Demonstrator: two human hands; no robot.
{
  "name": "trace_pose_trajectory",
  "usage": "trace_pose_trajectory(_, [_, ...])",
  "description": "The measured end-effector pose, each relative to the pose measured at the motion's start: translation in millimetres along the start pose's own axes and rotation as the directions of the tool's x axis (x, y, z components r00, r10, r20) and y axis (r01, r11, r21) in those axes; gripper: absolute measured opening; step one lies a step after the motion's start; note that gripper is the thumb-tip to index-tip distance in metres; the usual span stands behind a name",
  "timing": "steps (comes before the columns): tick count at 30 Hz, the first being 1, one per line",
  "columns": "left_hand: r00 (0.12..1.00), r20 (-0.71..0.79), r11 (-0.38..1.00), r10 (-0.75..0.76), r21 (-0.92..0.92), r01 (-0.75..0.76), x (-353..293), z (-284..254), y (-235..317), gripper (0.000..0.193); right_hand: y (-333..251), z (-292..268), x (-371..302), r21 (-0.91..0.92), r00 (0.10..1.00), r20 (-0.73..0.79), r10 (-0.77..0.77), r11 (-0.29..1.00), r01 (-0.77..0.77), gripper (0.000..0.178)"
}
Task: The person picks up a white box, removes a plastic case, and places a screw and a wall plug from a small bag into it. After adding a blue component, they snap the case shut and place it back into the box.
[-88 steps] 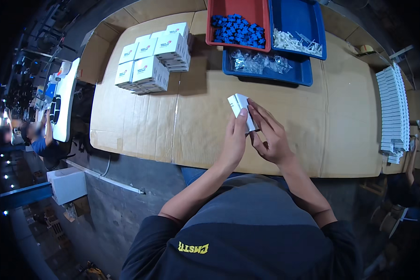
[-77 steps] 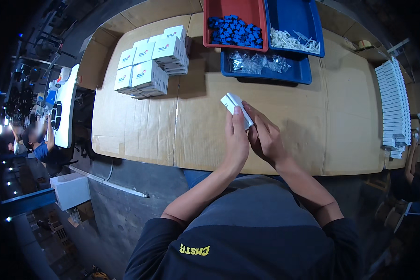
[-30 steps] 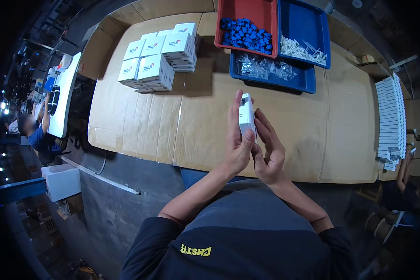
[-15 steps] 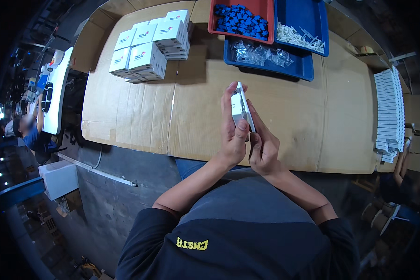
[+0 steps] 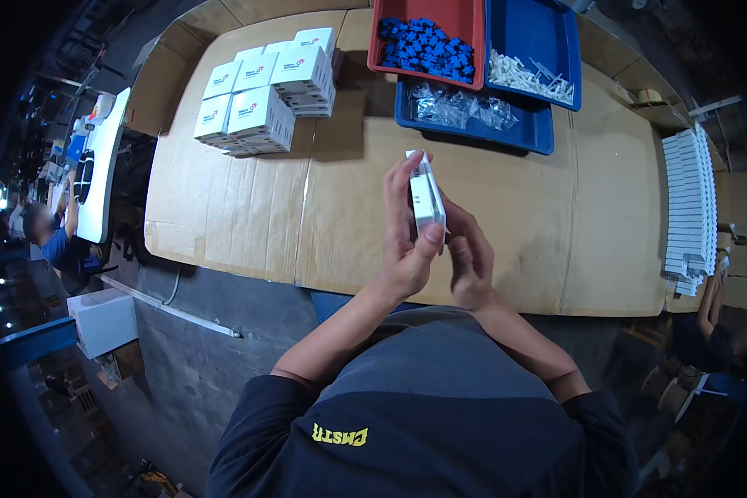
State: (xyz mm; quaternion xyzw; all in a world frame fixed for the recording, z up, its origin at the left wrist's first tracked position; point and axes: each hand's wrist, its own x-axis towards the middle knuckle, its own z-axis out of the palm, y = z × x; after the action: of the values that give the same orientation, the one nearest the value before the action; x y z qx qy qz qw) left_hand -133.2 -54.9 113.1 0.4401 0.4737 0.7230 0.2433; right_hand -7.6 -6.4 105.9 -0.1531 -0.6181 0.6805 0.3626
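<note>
Over the table's near middle, my left hand (image 5: pixel 405 249) grips a small flat white box (image 5: pixel 423 195), its fingers along the left side and its thumb on the near end. The box stands tilted, with a few small dark marks on its left face and a narrow gap along its right side. My right hand (image 5: pixel 471 257) is curled against the box's lower right side, its fingers bent behind and its thumb folded near the lower corner. A thin white bit shows beside that thumb. The right fingertips are partly hidden.
White cartons (image 5: pixel 261 112) are stacked at the far left of the cardboard-covered table (image 5: pixel 224 207). At the back sit a red tray (image 5: pixel 382 50) of blue pieces, a blue tray (image 5: pixel 531 37) of white pieces and another blue tray (image 5: pixel 531 137) with clear bags. White parts (image 5: pixel 689 212) line the right edge.
The box has turned so that more of its left face shows, and the gap on its right side looks narrower. My right thumb and fingers have shifted at its lower side.
</note>
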Motion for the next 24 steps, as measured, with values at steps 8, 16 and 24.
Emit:
trace_pose_trajectory(8, [0.956,0.245,0.963,0.164,0.17,-0.209,-6.6,-6.6,-14.8,0.095,11.2,-28.4,10.2,0.569,0.888,0.145,0.436,0.698,-0.435,0.056])
trace_pose_trajectory(16, [0.963,0.27,0.993,-0.016,-0.106,0.046,-3.3,10.7,0.8,0.115,38.6,-50.5,7.6,0.65,0.895,0.307,0.323,0.616,-0.445,0.063])
trace_pose_trajectory(24, [0.986,0.125,0.993,-0.111,0.056,0.105,-4.4,6.7,2.8,0.112,23.7,-35.6,22.5,0.548,0.843,0.191,0.504,0.658,-0.517,0.054])
